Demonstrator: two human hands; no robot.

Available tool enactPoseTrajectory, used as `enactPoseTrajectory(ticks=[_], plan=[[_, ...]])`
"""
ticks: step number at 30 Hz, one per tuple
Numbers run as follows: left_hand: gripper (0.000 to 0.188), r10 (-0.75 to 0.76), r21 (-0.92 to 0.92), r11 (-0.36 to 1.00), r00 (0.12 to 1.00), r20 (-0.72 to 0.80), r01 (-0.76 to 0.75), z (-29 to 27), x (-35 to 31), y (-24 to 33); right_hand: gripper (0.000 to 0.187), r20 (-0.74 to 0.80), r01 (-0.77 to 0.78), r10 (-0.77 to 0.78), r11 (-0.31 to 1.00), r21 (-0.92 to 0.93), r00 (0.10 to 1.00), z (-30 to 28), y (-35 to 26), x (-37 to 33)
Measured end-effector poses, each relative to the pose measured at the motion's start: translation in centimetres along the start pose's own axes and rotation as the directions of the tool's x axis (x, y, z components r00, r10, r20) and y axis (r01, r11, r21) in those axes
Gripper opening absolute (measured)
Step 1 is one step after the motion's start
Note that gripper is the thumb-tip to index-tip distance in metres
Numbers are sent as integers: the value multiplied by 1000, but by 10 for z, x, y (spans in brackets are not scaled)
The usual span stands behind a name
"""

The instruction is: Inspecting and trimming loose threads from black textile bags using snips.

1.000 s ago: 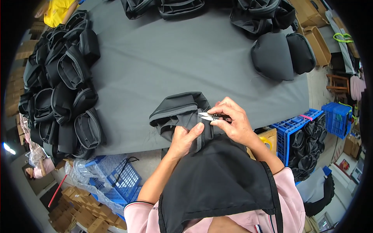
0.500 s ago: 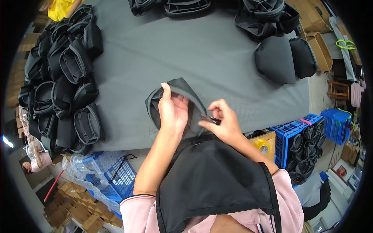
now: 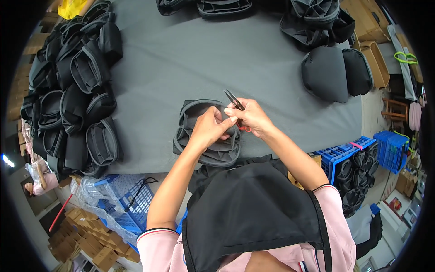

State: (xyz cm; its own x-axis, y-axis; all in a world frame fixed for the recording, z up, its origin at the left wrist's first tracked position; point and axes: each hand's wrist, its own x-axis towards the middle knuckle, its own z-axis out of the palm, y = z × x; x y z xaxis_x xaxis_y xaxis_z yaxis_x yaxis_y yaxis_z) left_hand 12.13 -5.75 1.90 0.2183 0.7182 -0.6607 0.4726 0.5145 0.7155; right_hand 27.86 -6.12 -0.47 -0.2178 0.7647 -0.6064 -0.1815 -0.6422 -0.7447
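On the table near its front edge, an open black zippered pouch [image 3: 195, 110] with grey trim lies spread, its inner dividers showing. My left hand [image 3: 209, 129] is over the pouch, thumb and fingers pinched together close to my right fingertips. Whatever sits in that pinch, perhaps a thread, is too small to make out. In my right hand [image 3: 254, 119] is a pair of small dark thread snips [image 3: 232, 97], blades pointing up and away from me. A bit of red shows below the right hand, by the snips.
Heaped pouches [image 3: 86, 68] line the table's left side. More pouches [image 3: 317, 13] and a rounded pair [image 3: 325, 72] sit at the right. Beyond the front edge stand a blue crate [image 3: 333, 156] holding pouches and another crate [image 3: 131, 204] with clear plastic. Another person [image 3: 43, 179] is at far left.
My left hand has come out from inside the pouch and meets my right hand above it. The pouch now lies flatter and wider open. The snips have swung to point upward.
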Motion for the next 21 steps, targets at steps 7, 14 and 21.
enactPoseTrajectory(ticks=[7,14,21], plan=[[31,4,-131,991,994,-106,-18,5,14,-22,20,-266,426,-590,767,-480,763,-7,18,-47],[29,21,-258,964,989,-149,-60,5,10,-19,31,-108,205,-261,906,-370,959,-15,46,-61],[29,20,-305,951,993,-119,-56,5,7,-19,26,-56,221,-253,918,-328,966,-10,39,-51]])
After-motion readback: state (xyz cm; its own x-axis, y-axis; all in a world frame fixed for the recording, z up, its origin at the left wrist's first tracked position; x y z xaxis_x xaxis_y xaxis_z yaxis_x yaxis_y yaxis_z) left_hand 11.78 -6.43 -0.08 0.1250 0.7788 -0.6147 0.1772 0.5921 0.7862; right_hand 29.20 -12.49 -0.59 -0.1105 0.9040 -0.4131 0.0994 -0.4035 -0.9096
